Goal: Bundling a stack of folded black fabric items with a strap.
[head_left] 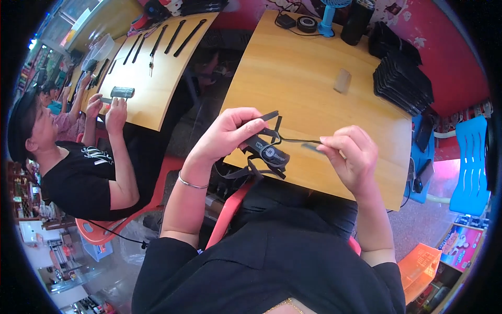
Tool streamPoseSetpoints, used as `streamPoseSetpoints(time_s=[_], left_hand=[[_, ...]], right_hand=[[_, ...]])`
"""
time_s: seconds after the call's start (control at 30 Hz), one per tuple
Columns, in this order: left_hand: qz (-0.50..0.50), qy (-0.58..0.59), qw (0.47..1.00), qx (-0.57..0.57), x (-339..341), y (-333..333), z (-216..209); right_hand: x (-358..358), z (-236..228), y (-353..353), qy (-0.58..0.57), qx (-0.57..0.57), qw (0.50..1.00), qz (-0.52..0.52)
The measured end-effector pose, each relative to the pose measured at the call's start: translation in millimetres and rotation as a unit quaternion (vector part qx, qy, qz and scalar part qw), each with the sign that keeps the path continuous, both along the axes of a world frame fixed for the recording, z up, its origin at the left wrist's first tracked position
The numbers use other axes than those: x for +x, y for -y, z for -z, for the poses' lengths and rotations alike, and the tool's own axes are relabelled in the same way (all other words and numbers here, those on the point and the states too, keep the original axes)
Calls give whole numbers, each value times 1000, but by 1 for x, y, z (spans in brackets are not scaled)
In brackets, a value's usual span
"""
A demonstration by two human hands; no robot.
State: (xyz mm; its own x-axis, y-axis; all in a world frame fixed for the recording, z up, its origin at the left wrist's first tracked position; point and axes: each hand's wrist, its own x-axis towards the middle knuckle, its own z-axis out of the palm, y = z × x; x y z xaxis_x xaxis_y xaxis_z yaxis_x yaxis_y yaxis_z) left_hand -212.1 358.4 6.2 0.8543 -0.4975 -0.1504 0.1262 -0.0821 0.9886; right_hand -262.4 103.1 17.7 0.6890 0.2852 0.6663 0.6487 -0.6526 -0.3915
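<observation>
My left hand (227,133) grips a black strap assembly (269,152) with a dark oval buckle piece, held over the near edge of a wooden table (314,89). Loose strap ends hang below it. My right hand (349,157) pinches the thin black strap end (308,145) that runs out to the right from the buckle. A silver bangle (191,183) sits on my left wrist.
A stack of black trays (402,83) stands at the table's right edge. A small translucent block (342,81) lies mid-table; a blue fan (328,18), a dark cylinder (358,21) and a tape roll (307,23) stand at the back. To the left, another person (78,167) works at a second table (151,68) with black straps.
</observation>
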Motion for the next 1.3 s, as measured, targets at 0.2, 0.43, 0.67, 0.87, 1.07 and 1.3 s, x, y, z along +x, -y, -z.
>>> streamPoseSetpoints(time_s=[0.2,0.43,0.67,0.87,1.07,1.3], left_hand=[[51,10,997,51,-5,9,-11],[117,69,988,69,-5,-3,-18],[184,278,942,31,-3,-1,-22],[58,195,974,101,0,22,-21],[-31,149,986,-65,-7,28,-6],[-24,236,972,-3,-7,31,-7]], right_hand=[[4,-5,-3,-24,-4,999,24],[5,-9,8,5,-32,999,-37],[2,-21,14,16,-39,998,-56],[7,-39,24,-13,-60,998,-27],[7,-42,25,-56,-29,998,19],[7,-48,26,-62,-74,995,-14]])
